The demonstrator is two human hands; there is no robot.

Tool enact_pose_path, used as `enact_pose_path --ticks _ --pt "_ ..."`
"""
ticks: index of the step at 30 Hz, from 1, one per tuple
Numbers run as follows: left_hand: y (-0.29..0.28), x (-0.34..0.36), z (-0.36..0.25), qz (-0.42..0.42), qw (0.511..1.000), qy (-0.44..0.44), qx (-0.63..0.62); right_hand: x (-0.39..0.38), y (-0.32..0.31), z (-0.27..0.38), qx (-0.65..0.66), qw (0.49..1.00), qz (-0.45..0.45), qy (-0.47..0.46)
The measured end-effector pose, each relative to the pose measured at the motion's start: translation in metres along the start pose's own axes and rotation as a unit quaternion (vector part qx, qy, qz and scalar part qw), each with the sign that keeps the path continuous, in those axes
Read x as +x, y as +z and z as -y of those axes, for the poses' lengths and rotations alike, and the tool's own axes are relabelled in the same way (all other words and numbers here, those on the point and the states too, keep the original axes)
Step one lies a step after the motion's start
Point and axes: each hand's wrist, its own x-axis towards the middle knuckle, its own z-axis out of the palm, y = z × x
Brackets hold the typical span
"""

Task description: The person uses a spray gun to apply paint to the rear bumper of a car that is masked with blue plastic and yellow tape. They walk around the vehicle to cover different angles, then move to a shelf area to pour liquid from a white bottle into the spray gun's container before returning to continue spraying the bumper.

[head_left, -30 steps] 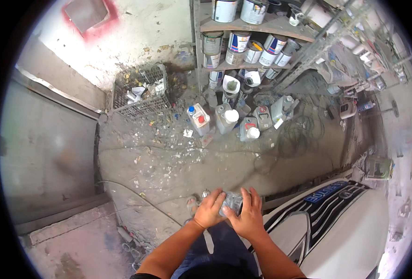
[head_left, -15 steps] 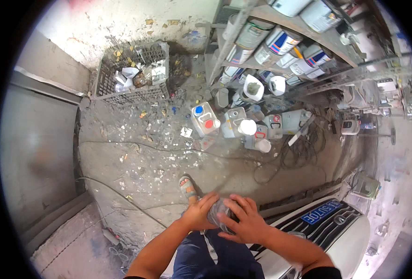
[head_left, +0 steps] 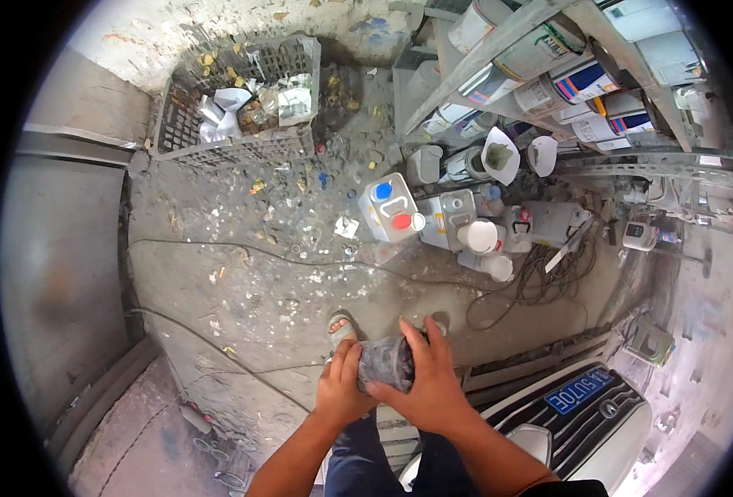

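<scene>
There are two hands (head_left: 428, 388), one held container (head_left: 384, 363), one crate (head_left: 254, 149) and one number plate (head_left: 579, 392).

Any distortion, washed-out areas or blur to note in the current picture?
Head view: black fisheye border around the scene; head view: right wall pale, slightly washed out; head view: grey panel at left hazy; head view: grey container in the hands reasonably sharp.
</scene>
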Motion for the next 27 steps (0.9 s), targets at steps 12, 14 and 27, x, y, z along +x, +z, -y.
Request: enact_pose_path --ticks 12,14,27 --pt "0.027 0.001 -0.009 0.024 0.998 0.027 -0.050 0.016 -0.035 -0.058 0.033 0.955 0.063 -0.289" --pt "0.037 0.004 -0.016 0.009 0.997 0.046 -0.056 0.014 -0.041 -0.072 0.031 0.952 0.064 -0.297" --pt "0.056 0.015 -0.022 0.062 0.997 0.030 -0.027 0.024 -0.048 -0.111 0.055 0.936 0.078 -0.339"
